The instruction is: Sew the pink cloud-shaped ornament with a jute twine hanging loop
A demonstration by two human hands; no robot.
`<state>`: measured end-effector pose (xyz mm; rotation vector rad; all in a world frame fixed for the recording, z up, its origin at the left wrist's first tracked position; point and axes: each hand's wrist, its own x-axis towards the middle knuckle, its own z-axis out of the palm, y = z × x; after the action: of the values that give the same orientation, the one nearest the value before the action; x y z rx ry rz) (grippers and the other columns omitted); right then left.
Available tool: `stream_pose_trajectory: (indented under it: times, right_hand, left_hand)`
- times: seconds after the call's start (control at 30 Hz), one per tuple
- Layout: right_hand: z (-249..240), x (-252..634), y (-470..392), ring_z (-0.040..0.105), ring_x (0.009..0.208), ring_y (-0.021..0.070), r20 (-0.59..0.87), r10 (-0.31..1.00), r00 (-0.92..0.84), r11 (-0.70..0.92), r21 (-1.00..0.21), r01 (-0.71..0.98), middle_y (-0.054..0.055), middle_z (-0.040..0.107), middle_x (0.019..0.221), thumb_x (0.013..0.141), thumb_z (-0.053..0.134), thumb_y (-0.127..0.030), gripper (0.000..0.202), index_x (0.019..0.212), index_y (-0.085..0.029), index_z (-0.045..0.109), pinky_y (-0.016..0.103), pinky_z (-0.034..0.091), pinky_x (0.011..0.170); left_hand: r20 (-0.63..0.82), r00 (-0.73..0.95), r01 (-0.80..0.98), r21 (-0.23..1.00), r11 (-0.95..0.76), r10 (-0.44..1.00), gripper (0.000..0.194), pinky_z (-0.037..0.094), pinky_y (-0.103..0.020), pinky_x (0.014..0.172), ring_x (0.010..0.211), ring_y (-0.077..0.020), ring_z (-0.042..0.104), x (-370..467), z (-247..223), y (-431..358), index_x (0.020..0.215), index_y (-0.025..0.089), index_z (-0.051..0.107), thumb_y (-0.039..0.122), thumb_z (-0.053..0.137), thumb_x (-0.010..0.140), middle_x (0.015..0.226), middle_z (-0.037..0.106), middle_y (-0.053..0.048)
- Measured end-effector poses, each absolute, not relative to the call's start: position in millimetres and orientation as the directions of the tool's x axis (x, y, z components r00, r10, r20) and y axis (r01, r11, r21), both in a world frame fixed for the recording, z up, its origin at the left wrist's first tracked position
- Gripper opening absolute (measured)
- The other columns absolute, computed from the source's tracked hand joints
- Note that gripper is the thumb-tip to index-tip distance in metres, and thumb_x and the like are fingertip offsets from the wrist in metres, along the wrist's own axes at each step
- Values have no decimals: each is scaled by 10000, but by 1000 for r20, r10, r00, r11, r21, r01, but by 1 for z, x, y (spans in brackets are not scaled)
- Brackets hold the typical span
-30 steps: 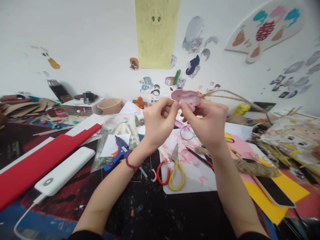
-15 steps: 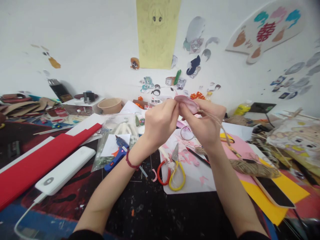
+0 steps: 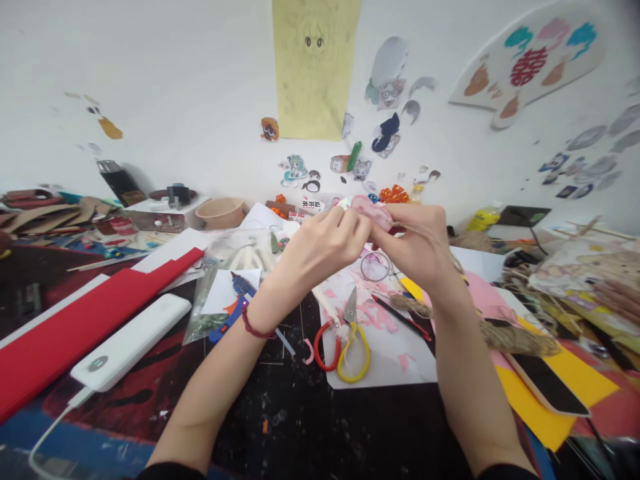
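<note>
Bare forearms (image 3: 465, 373), as I observe them remotely. Around the wrist of the left hand (image 3: 327, 241), between seven and eight o'clock, I note a thin, dark red bracelet (image 3: 253, 327) of knotted or beaded outline. Left sleeve (image 3: 170, 471) at seven, right sleeve (image 3: 507, 471) near five: both black, plain where visible.

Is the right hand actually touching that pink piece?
Touching. The head view shows the right hand gripping the pink piece, its thumb pressed against the near side.
</note>
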<state>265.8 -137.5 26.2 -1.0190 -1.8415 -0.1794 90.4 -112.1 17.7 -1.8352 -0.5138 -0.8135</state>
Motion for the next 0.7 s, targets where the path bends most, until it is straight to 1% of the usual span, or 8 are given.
stream_pose_trajectory:
  times: [0.13, 0.2, 0.33, 0.43, 0.5, 0.53, 0.6, 0.7]
  right_hand:
    - [29, 272, -138, 347, 560, 91, 757, 623, -194, 633, -342, 694, -36, 401, 561, 930, 636, -375, 439, 583, -183, 448, 286, 274, 534]
    - [30, 273, -139, 377, 539, 98, 763, 619, -185, 638, -351, 685, -29, 456, 548, 937, 626, -426, 438, 591, -186, 506, 285, 287, 526]
    - [28, 271, -138, 440, 537, 114, 787, 592, -175, 673, -363, 645, -15, 534, 557, 950, 596, -512, 465, 607, -199, 570, 284, 320, 537]
    - [29, 269, -141, 463, 572, 115, 782, 592, -194, 670, -344, 657, -14, 561, 598, 956, 599, -498, 448, 629, -191, 589, 286, 326, 564]
    - [31, 269, -143, 458, 592, 112, 784, 586, -206, 668, -324, 670, -19, 546, 609, 962, 601, -475, 438, 633, -187, 584, 287, 321, 577]
    - [31, 269, -144, 456, 600, 111, 783, 583, -214, 670, -315, 672, -22, 538, 612, 963, 604, -466, 434, 633, -186, 579, 287, 321, 583]
    - [32, 269, -145, 458, 615, 109, 787, 572, -229, 683, -303, 665, -26, 537, 623, 967, 607, -447, 422, 637, -185, 574, 287, 328, 597]
    - [32, 270, -144, 475, 623, 107, 786, 567, -245, 703, -308, 641, -26, 556, 635, 979, 595, -423, 411, 644, -185, 574, 287, 351, 617]
  left_hand:
    - [693, 714, 604, -682, -412, -100, 246, 362, -304, 566, 662, -158, 571, 89, 17, -106, 855, 139, 580, 21, 409, 988, 710, 621, -22]
    - [735, 675, 623, -615, -484, -66, 239, 351, -304, 564, 660, -156, 566, 91, 14, -102, 826, 154, 567, 35, 432, 984, 708, 619, -17]
    - [866, 488, 647, -274, -712, 111, 213, 337, -290, 573, 635, -141, 545, 96, 7, -98, 818, 162, 565, 116, 460, 997, 703, 623, -17]
    - [894, 382, 534, -6, -845, 235, 200, 323, -263, 564, 560, -105, 487, 98, 7, -99, 807, 176, 552, 155, 492, 997, 654, 584, 20]
    - [890, 340, 463, 124, -878, 305, 197, 318, -246, 551, 528, -88, 460, 98, 8, -101, 789, 184, 538, 138, 518, 980, 607, 533, 49]
    - [888, 331, 459, 145, -877, 320, 193, 321, -242, 549, 526, -88, 459, 98, 8, -101, 791, 185, 537, 133, 521, 976, 599, 521, 54]
    - [902, 347, 536, 35, -843, 258, 195, 331, -258, 558, 551, -106, 481, 98, 8, -101, 802, 182, 540, 139, 497, 987, 622, 544, 36]
    - [889, 451, 645, -261, -718, 82, 273, 304, -313, 567, 610, -155, 513, 99, 6, -98, 773, 178, 541, 102, 411, 1000, 675, 603, -22]
